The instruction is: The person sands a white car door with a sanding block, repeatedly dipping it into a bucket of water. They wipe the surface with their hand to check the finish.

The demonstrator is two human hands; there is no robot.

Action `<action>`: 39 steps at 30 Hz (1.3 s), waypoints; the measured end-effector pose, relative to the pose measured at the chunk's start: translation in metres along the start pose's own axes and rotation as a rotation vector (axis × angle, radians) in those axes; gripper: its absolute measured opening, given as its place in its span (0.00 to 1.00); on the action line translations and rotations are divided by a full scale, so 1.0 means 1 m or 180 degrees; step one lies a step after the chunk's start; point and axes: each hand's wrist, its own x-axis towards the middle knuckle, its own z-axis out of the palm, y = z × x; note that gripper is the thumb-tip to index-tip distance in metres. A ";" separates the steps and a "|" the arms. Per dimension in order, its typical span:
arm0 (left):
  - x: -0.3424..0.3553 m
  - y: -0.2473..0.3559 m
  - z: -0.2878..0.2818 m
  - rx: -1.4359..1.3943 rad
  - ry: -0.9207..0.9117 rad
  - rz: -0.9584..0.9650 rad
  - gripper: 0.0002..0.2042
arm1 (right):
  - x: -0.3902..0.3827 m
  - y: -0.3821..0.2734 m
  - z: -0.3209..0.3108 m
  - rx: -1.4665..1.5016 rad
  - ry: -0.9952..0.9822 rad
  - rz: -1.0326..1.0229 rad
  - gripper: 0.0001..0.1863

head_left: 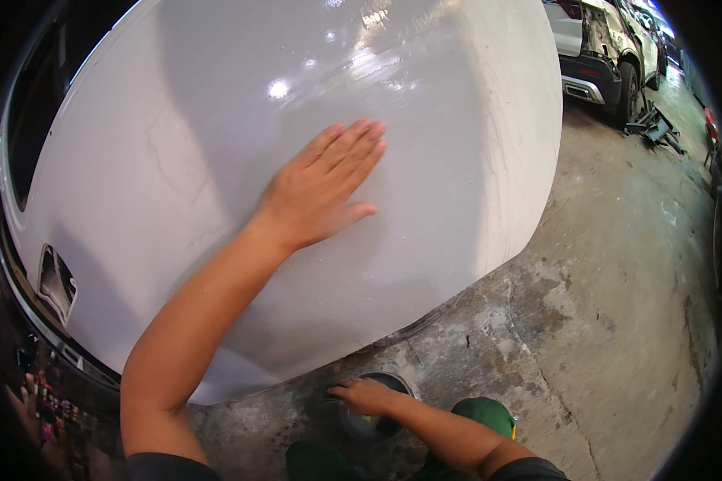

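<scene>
My left hand point(325, 180) lies flat, fingers stretched, on a white car door panel point(473, 184) that has grey shaded areas and wet shine near the top. The door's handle recess point(57, 284) is at the left. Below the panel's lower edge, my right hand point(365, 397) is over a dark round bucket point(397, 383) on the floor, its fingers curled down near the rim. What those fingers hold, if anything, is hidden.
A partly dismantled white vehicle point(610, 44) stands at the back right, with dark loose parts point(658, 128) beside its wheel. Stained concrete floor point(626, 305) runs along the right. My green-clad knees point(481, 413) are just below the bucket. Dark clutter lines the far left.
</scene>
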 end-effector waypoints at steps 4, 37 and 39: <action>-0.037 -0.012 -0.023 0.0125 -0.0229 -0.0157 0.41 | 0.002 0.007 0.004 -0.0031 0.0060 -0.0098 0.27; 0.039 -0.083 -0.024 0.0671 0.0397 -0.0864 0.42 | -0.004 0.006 0.015 -0.0089 0.0008 -0.0173 0.25; 0.069 -0.088 -0.028 0.0775 0.0066 -0.1055 0.46 | -0.003 0.005 0.013 0.0051 -0.0198 -0.0055 0.25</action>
